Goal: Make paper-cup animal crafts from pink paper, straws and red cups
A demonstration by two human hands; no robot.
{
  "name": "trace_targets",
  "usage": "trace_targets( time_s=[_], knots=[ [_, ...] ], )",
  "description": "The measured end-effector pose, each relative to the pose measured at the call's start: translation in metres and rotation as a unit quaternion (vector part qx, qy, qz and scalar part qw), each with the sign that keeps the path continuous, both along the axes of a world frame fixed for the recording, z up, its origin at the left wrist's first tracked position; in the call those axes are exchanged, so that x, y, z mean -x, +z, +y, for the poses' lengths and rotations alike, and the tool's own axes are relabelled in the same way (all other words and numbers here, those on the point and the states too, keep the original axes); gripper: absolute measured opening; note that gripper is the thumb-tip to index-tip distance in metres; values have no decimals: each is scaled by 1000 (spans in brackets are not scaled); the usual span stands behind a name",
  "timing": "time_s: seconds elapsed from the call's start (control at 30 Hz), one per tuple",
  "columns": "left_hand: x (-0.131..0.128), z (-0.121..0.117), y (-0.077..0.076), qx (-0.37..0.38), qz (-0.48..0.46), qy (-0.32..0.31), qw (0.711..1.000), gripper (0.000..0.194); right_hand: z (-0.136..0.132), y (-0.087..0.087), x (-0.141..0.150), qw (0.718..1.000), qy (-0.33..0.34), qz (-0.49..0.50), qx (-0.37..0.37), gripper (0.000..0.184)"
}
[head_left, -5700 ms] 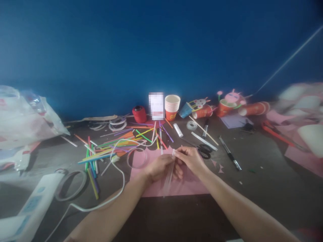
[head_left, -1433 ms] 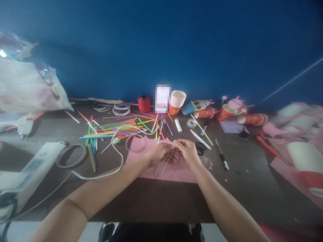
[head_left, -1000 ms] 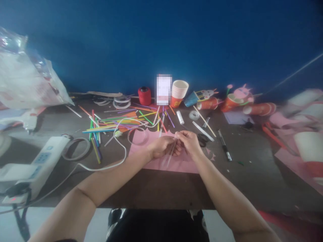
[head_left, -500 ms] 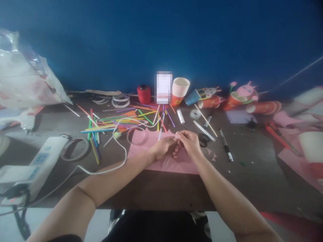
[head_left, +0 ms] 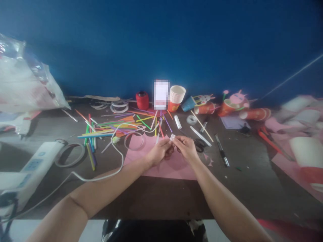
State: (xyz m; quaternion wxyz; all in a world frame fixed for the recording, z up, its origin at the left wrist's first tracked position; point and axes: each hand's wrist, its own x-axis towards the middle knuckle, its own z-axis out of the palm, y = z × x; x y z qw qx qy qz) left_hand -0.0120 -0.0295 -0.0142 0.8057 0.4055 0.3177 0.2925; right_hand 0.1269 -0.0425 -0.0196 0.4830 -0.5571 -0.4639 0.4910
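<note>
Over a pink paper sheet (head_left: pixel 174 169), both of my hands meet at a small white piece (head_left: pixel 172 137), perhaps a folded strip of paper; most of it is hidden by the fingers. My left hand (head_left: pixel 160 153) is closed, pinching it from the left. From the right, the thumb and fingers of my right hand (head_left: pixel 186 147) are pressed on the same piece. Black-handled scissors (head_left: pixel 200 145) lie just beyond my right hand, with small pink scraps (head_left: pixel 210 162) near them. A roll of tape (head_left: pixel 133 140) rests on the sheet's left part.
Colored sticks (head_left: pixel 118 124) are scattered at the left back. A white cable (head_left: pixel 121 151) loops beside my left forearm, near a power strip (head_left: pixel 34 168). Stacked paper cups (head_left: pixel 177 97) stand at the back. A pen (head_left: pixel 222 153) and red scissors (head_left: pixel 274 144) lie to the right.
The white piece now shows above my fingertips, where before it was mostly covered. My hands have drawn closer together around it. The whole view has shifted slightly.
</note>
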Motion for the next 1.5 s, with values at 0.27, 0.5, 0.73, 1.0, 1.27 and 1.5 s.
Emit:
trace_targets(
  time_s=[0.27,0.5,0.73,1.0,1.27,1.5],
  knots=[
    [-1,-4,1,-64,65,-3,996,34,-3,0,4,998,-35,-14,-41,33],
    [-1,-4,-1,-47,63,0,997,35,-2,-6,6,999,-31,-11,-31,31],
    [-3,-9,-4,-45,90,16,995,38,1,-10,3,1000,0,7,4,33],
    [-2,-5,0,-44,89,1,995,37,1,-9,6,995,5,98,26,31],
    [-1,-2,6,-60,88,-7,994,39,0,-1,8,992,-18,127,16,30],
    [1,-1,8,-134,123,-19,983,38,-2,11,11,993,-18,119,-15,29]
  ],
)
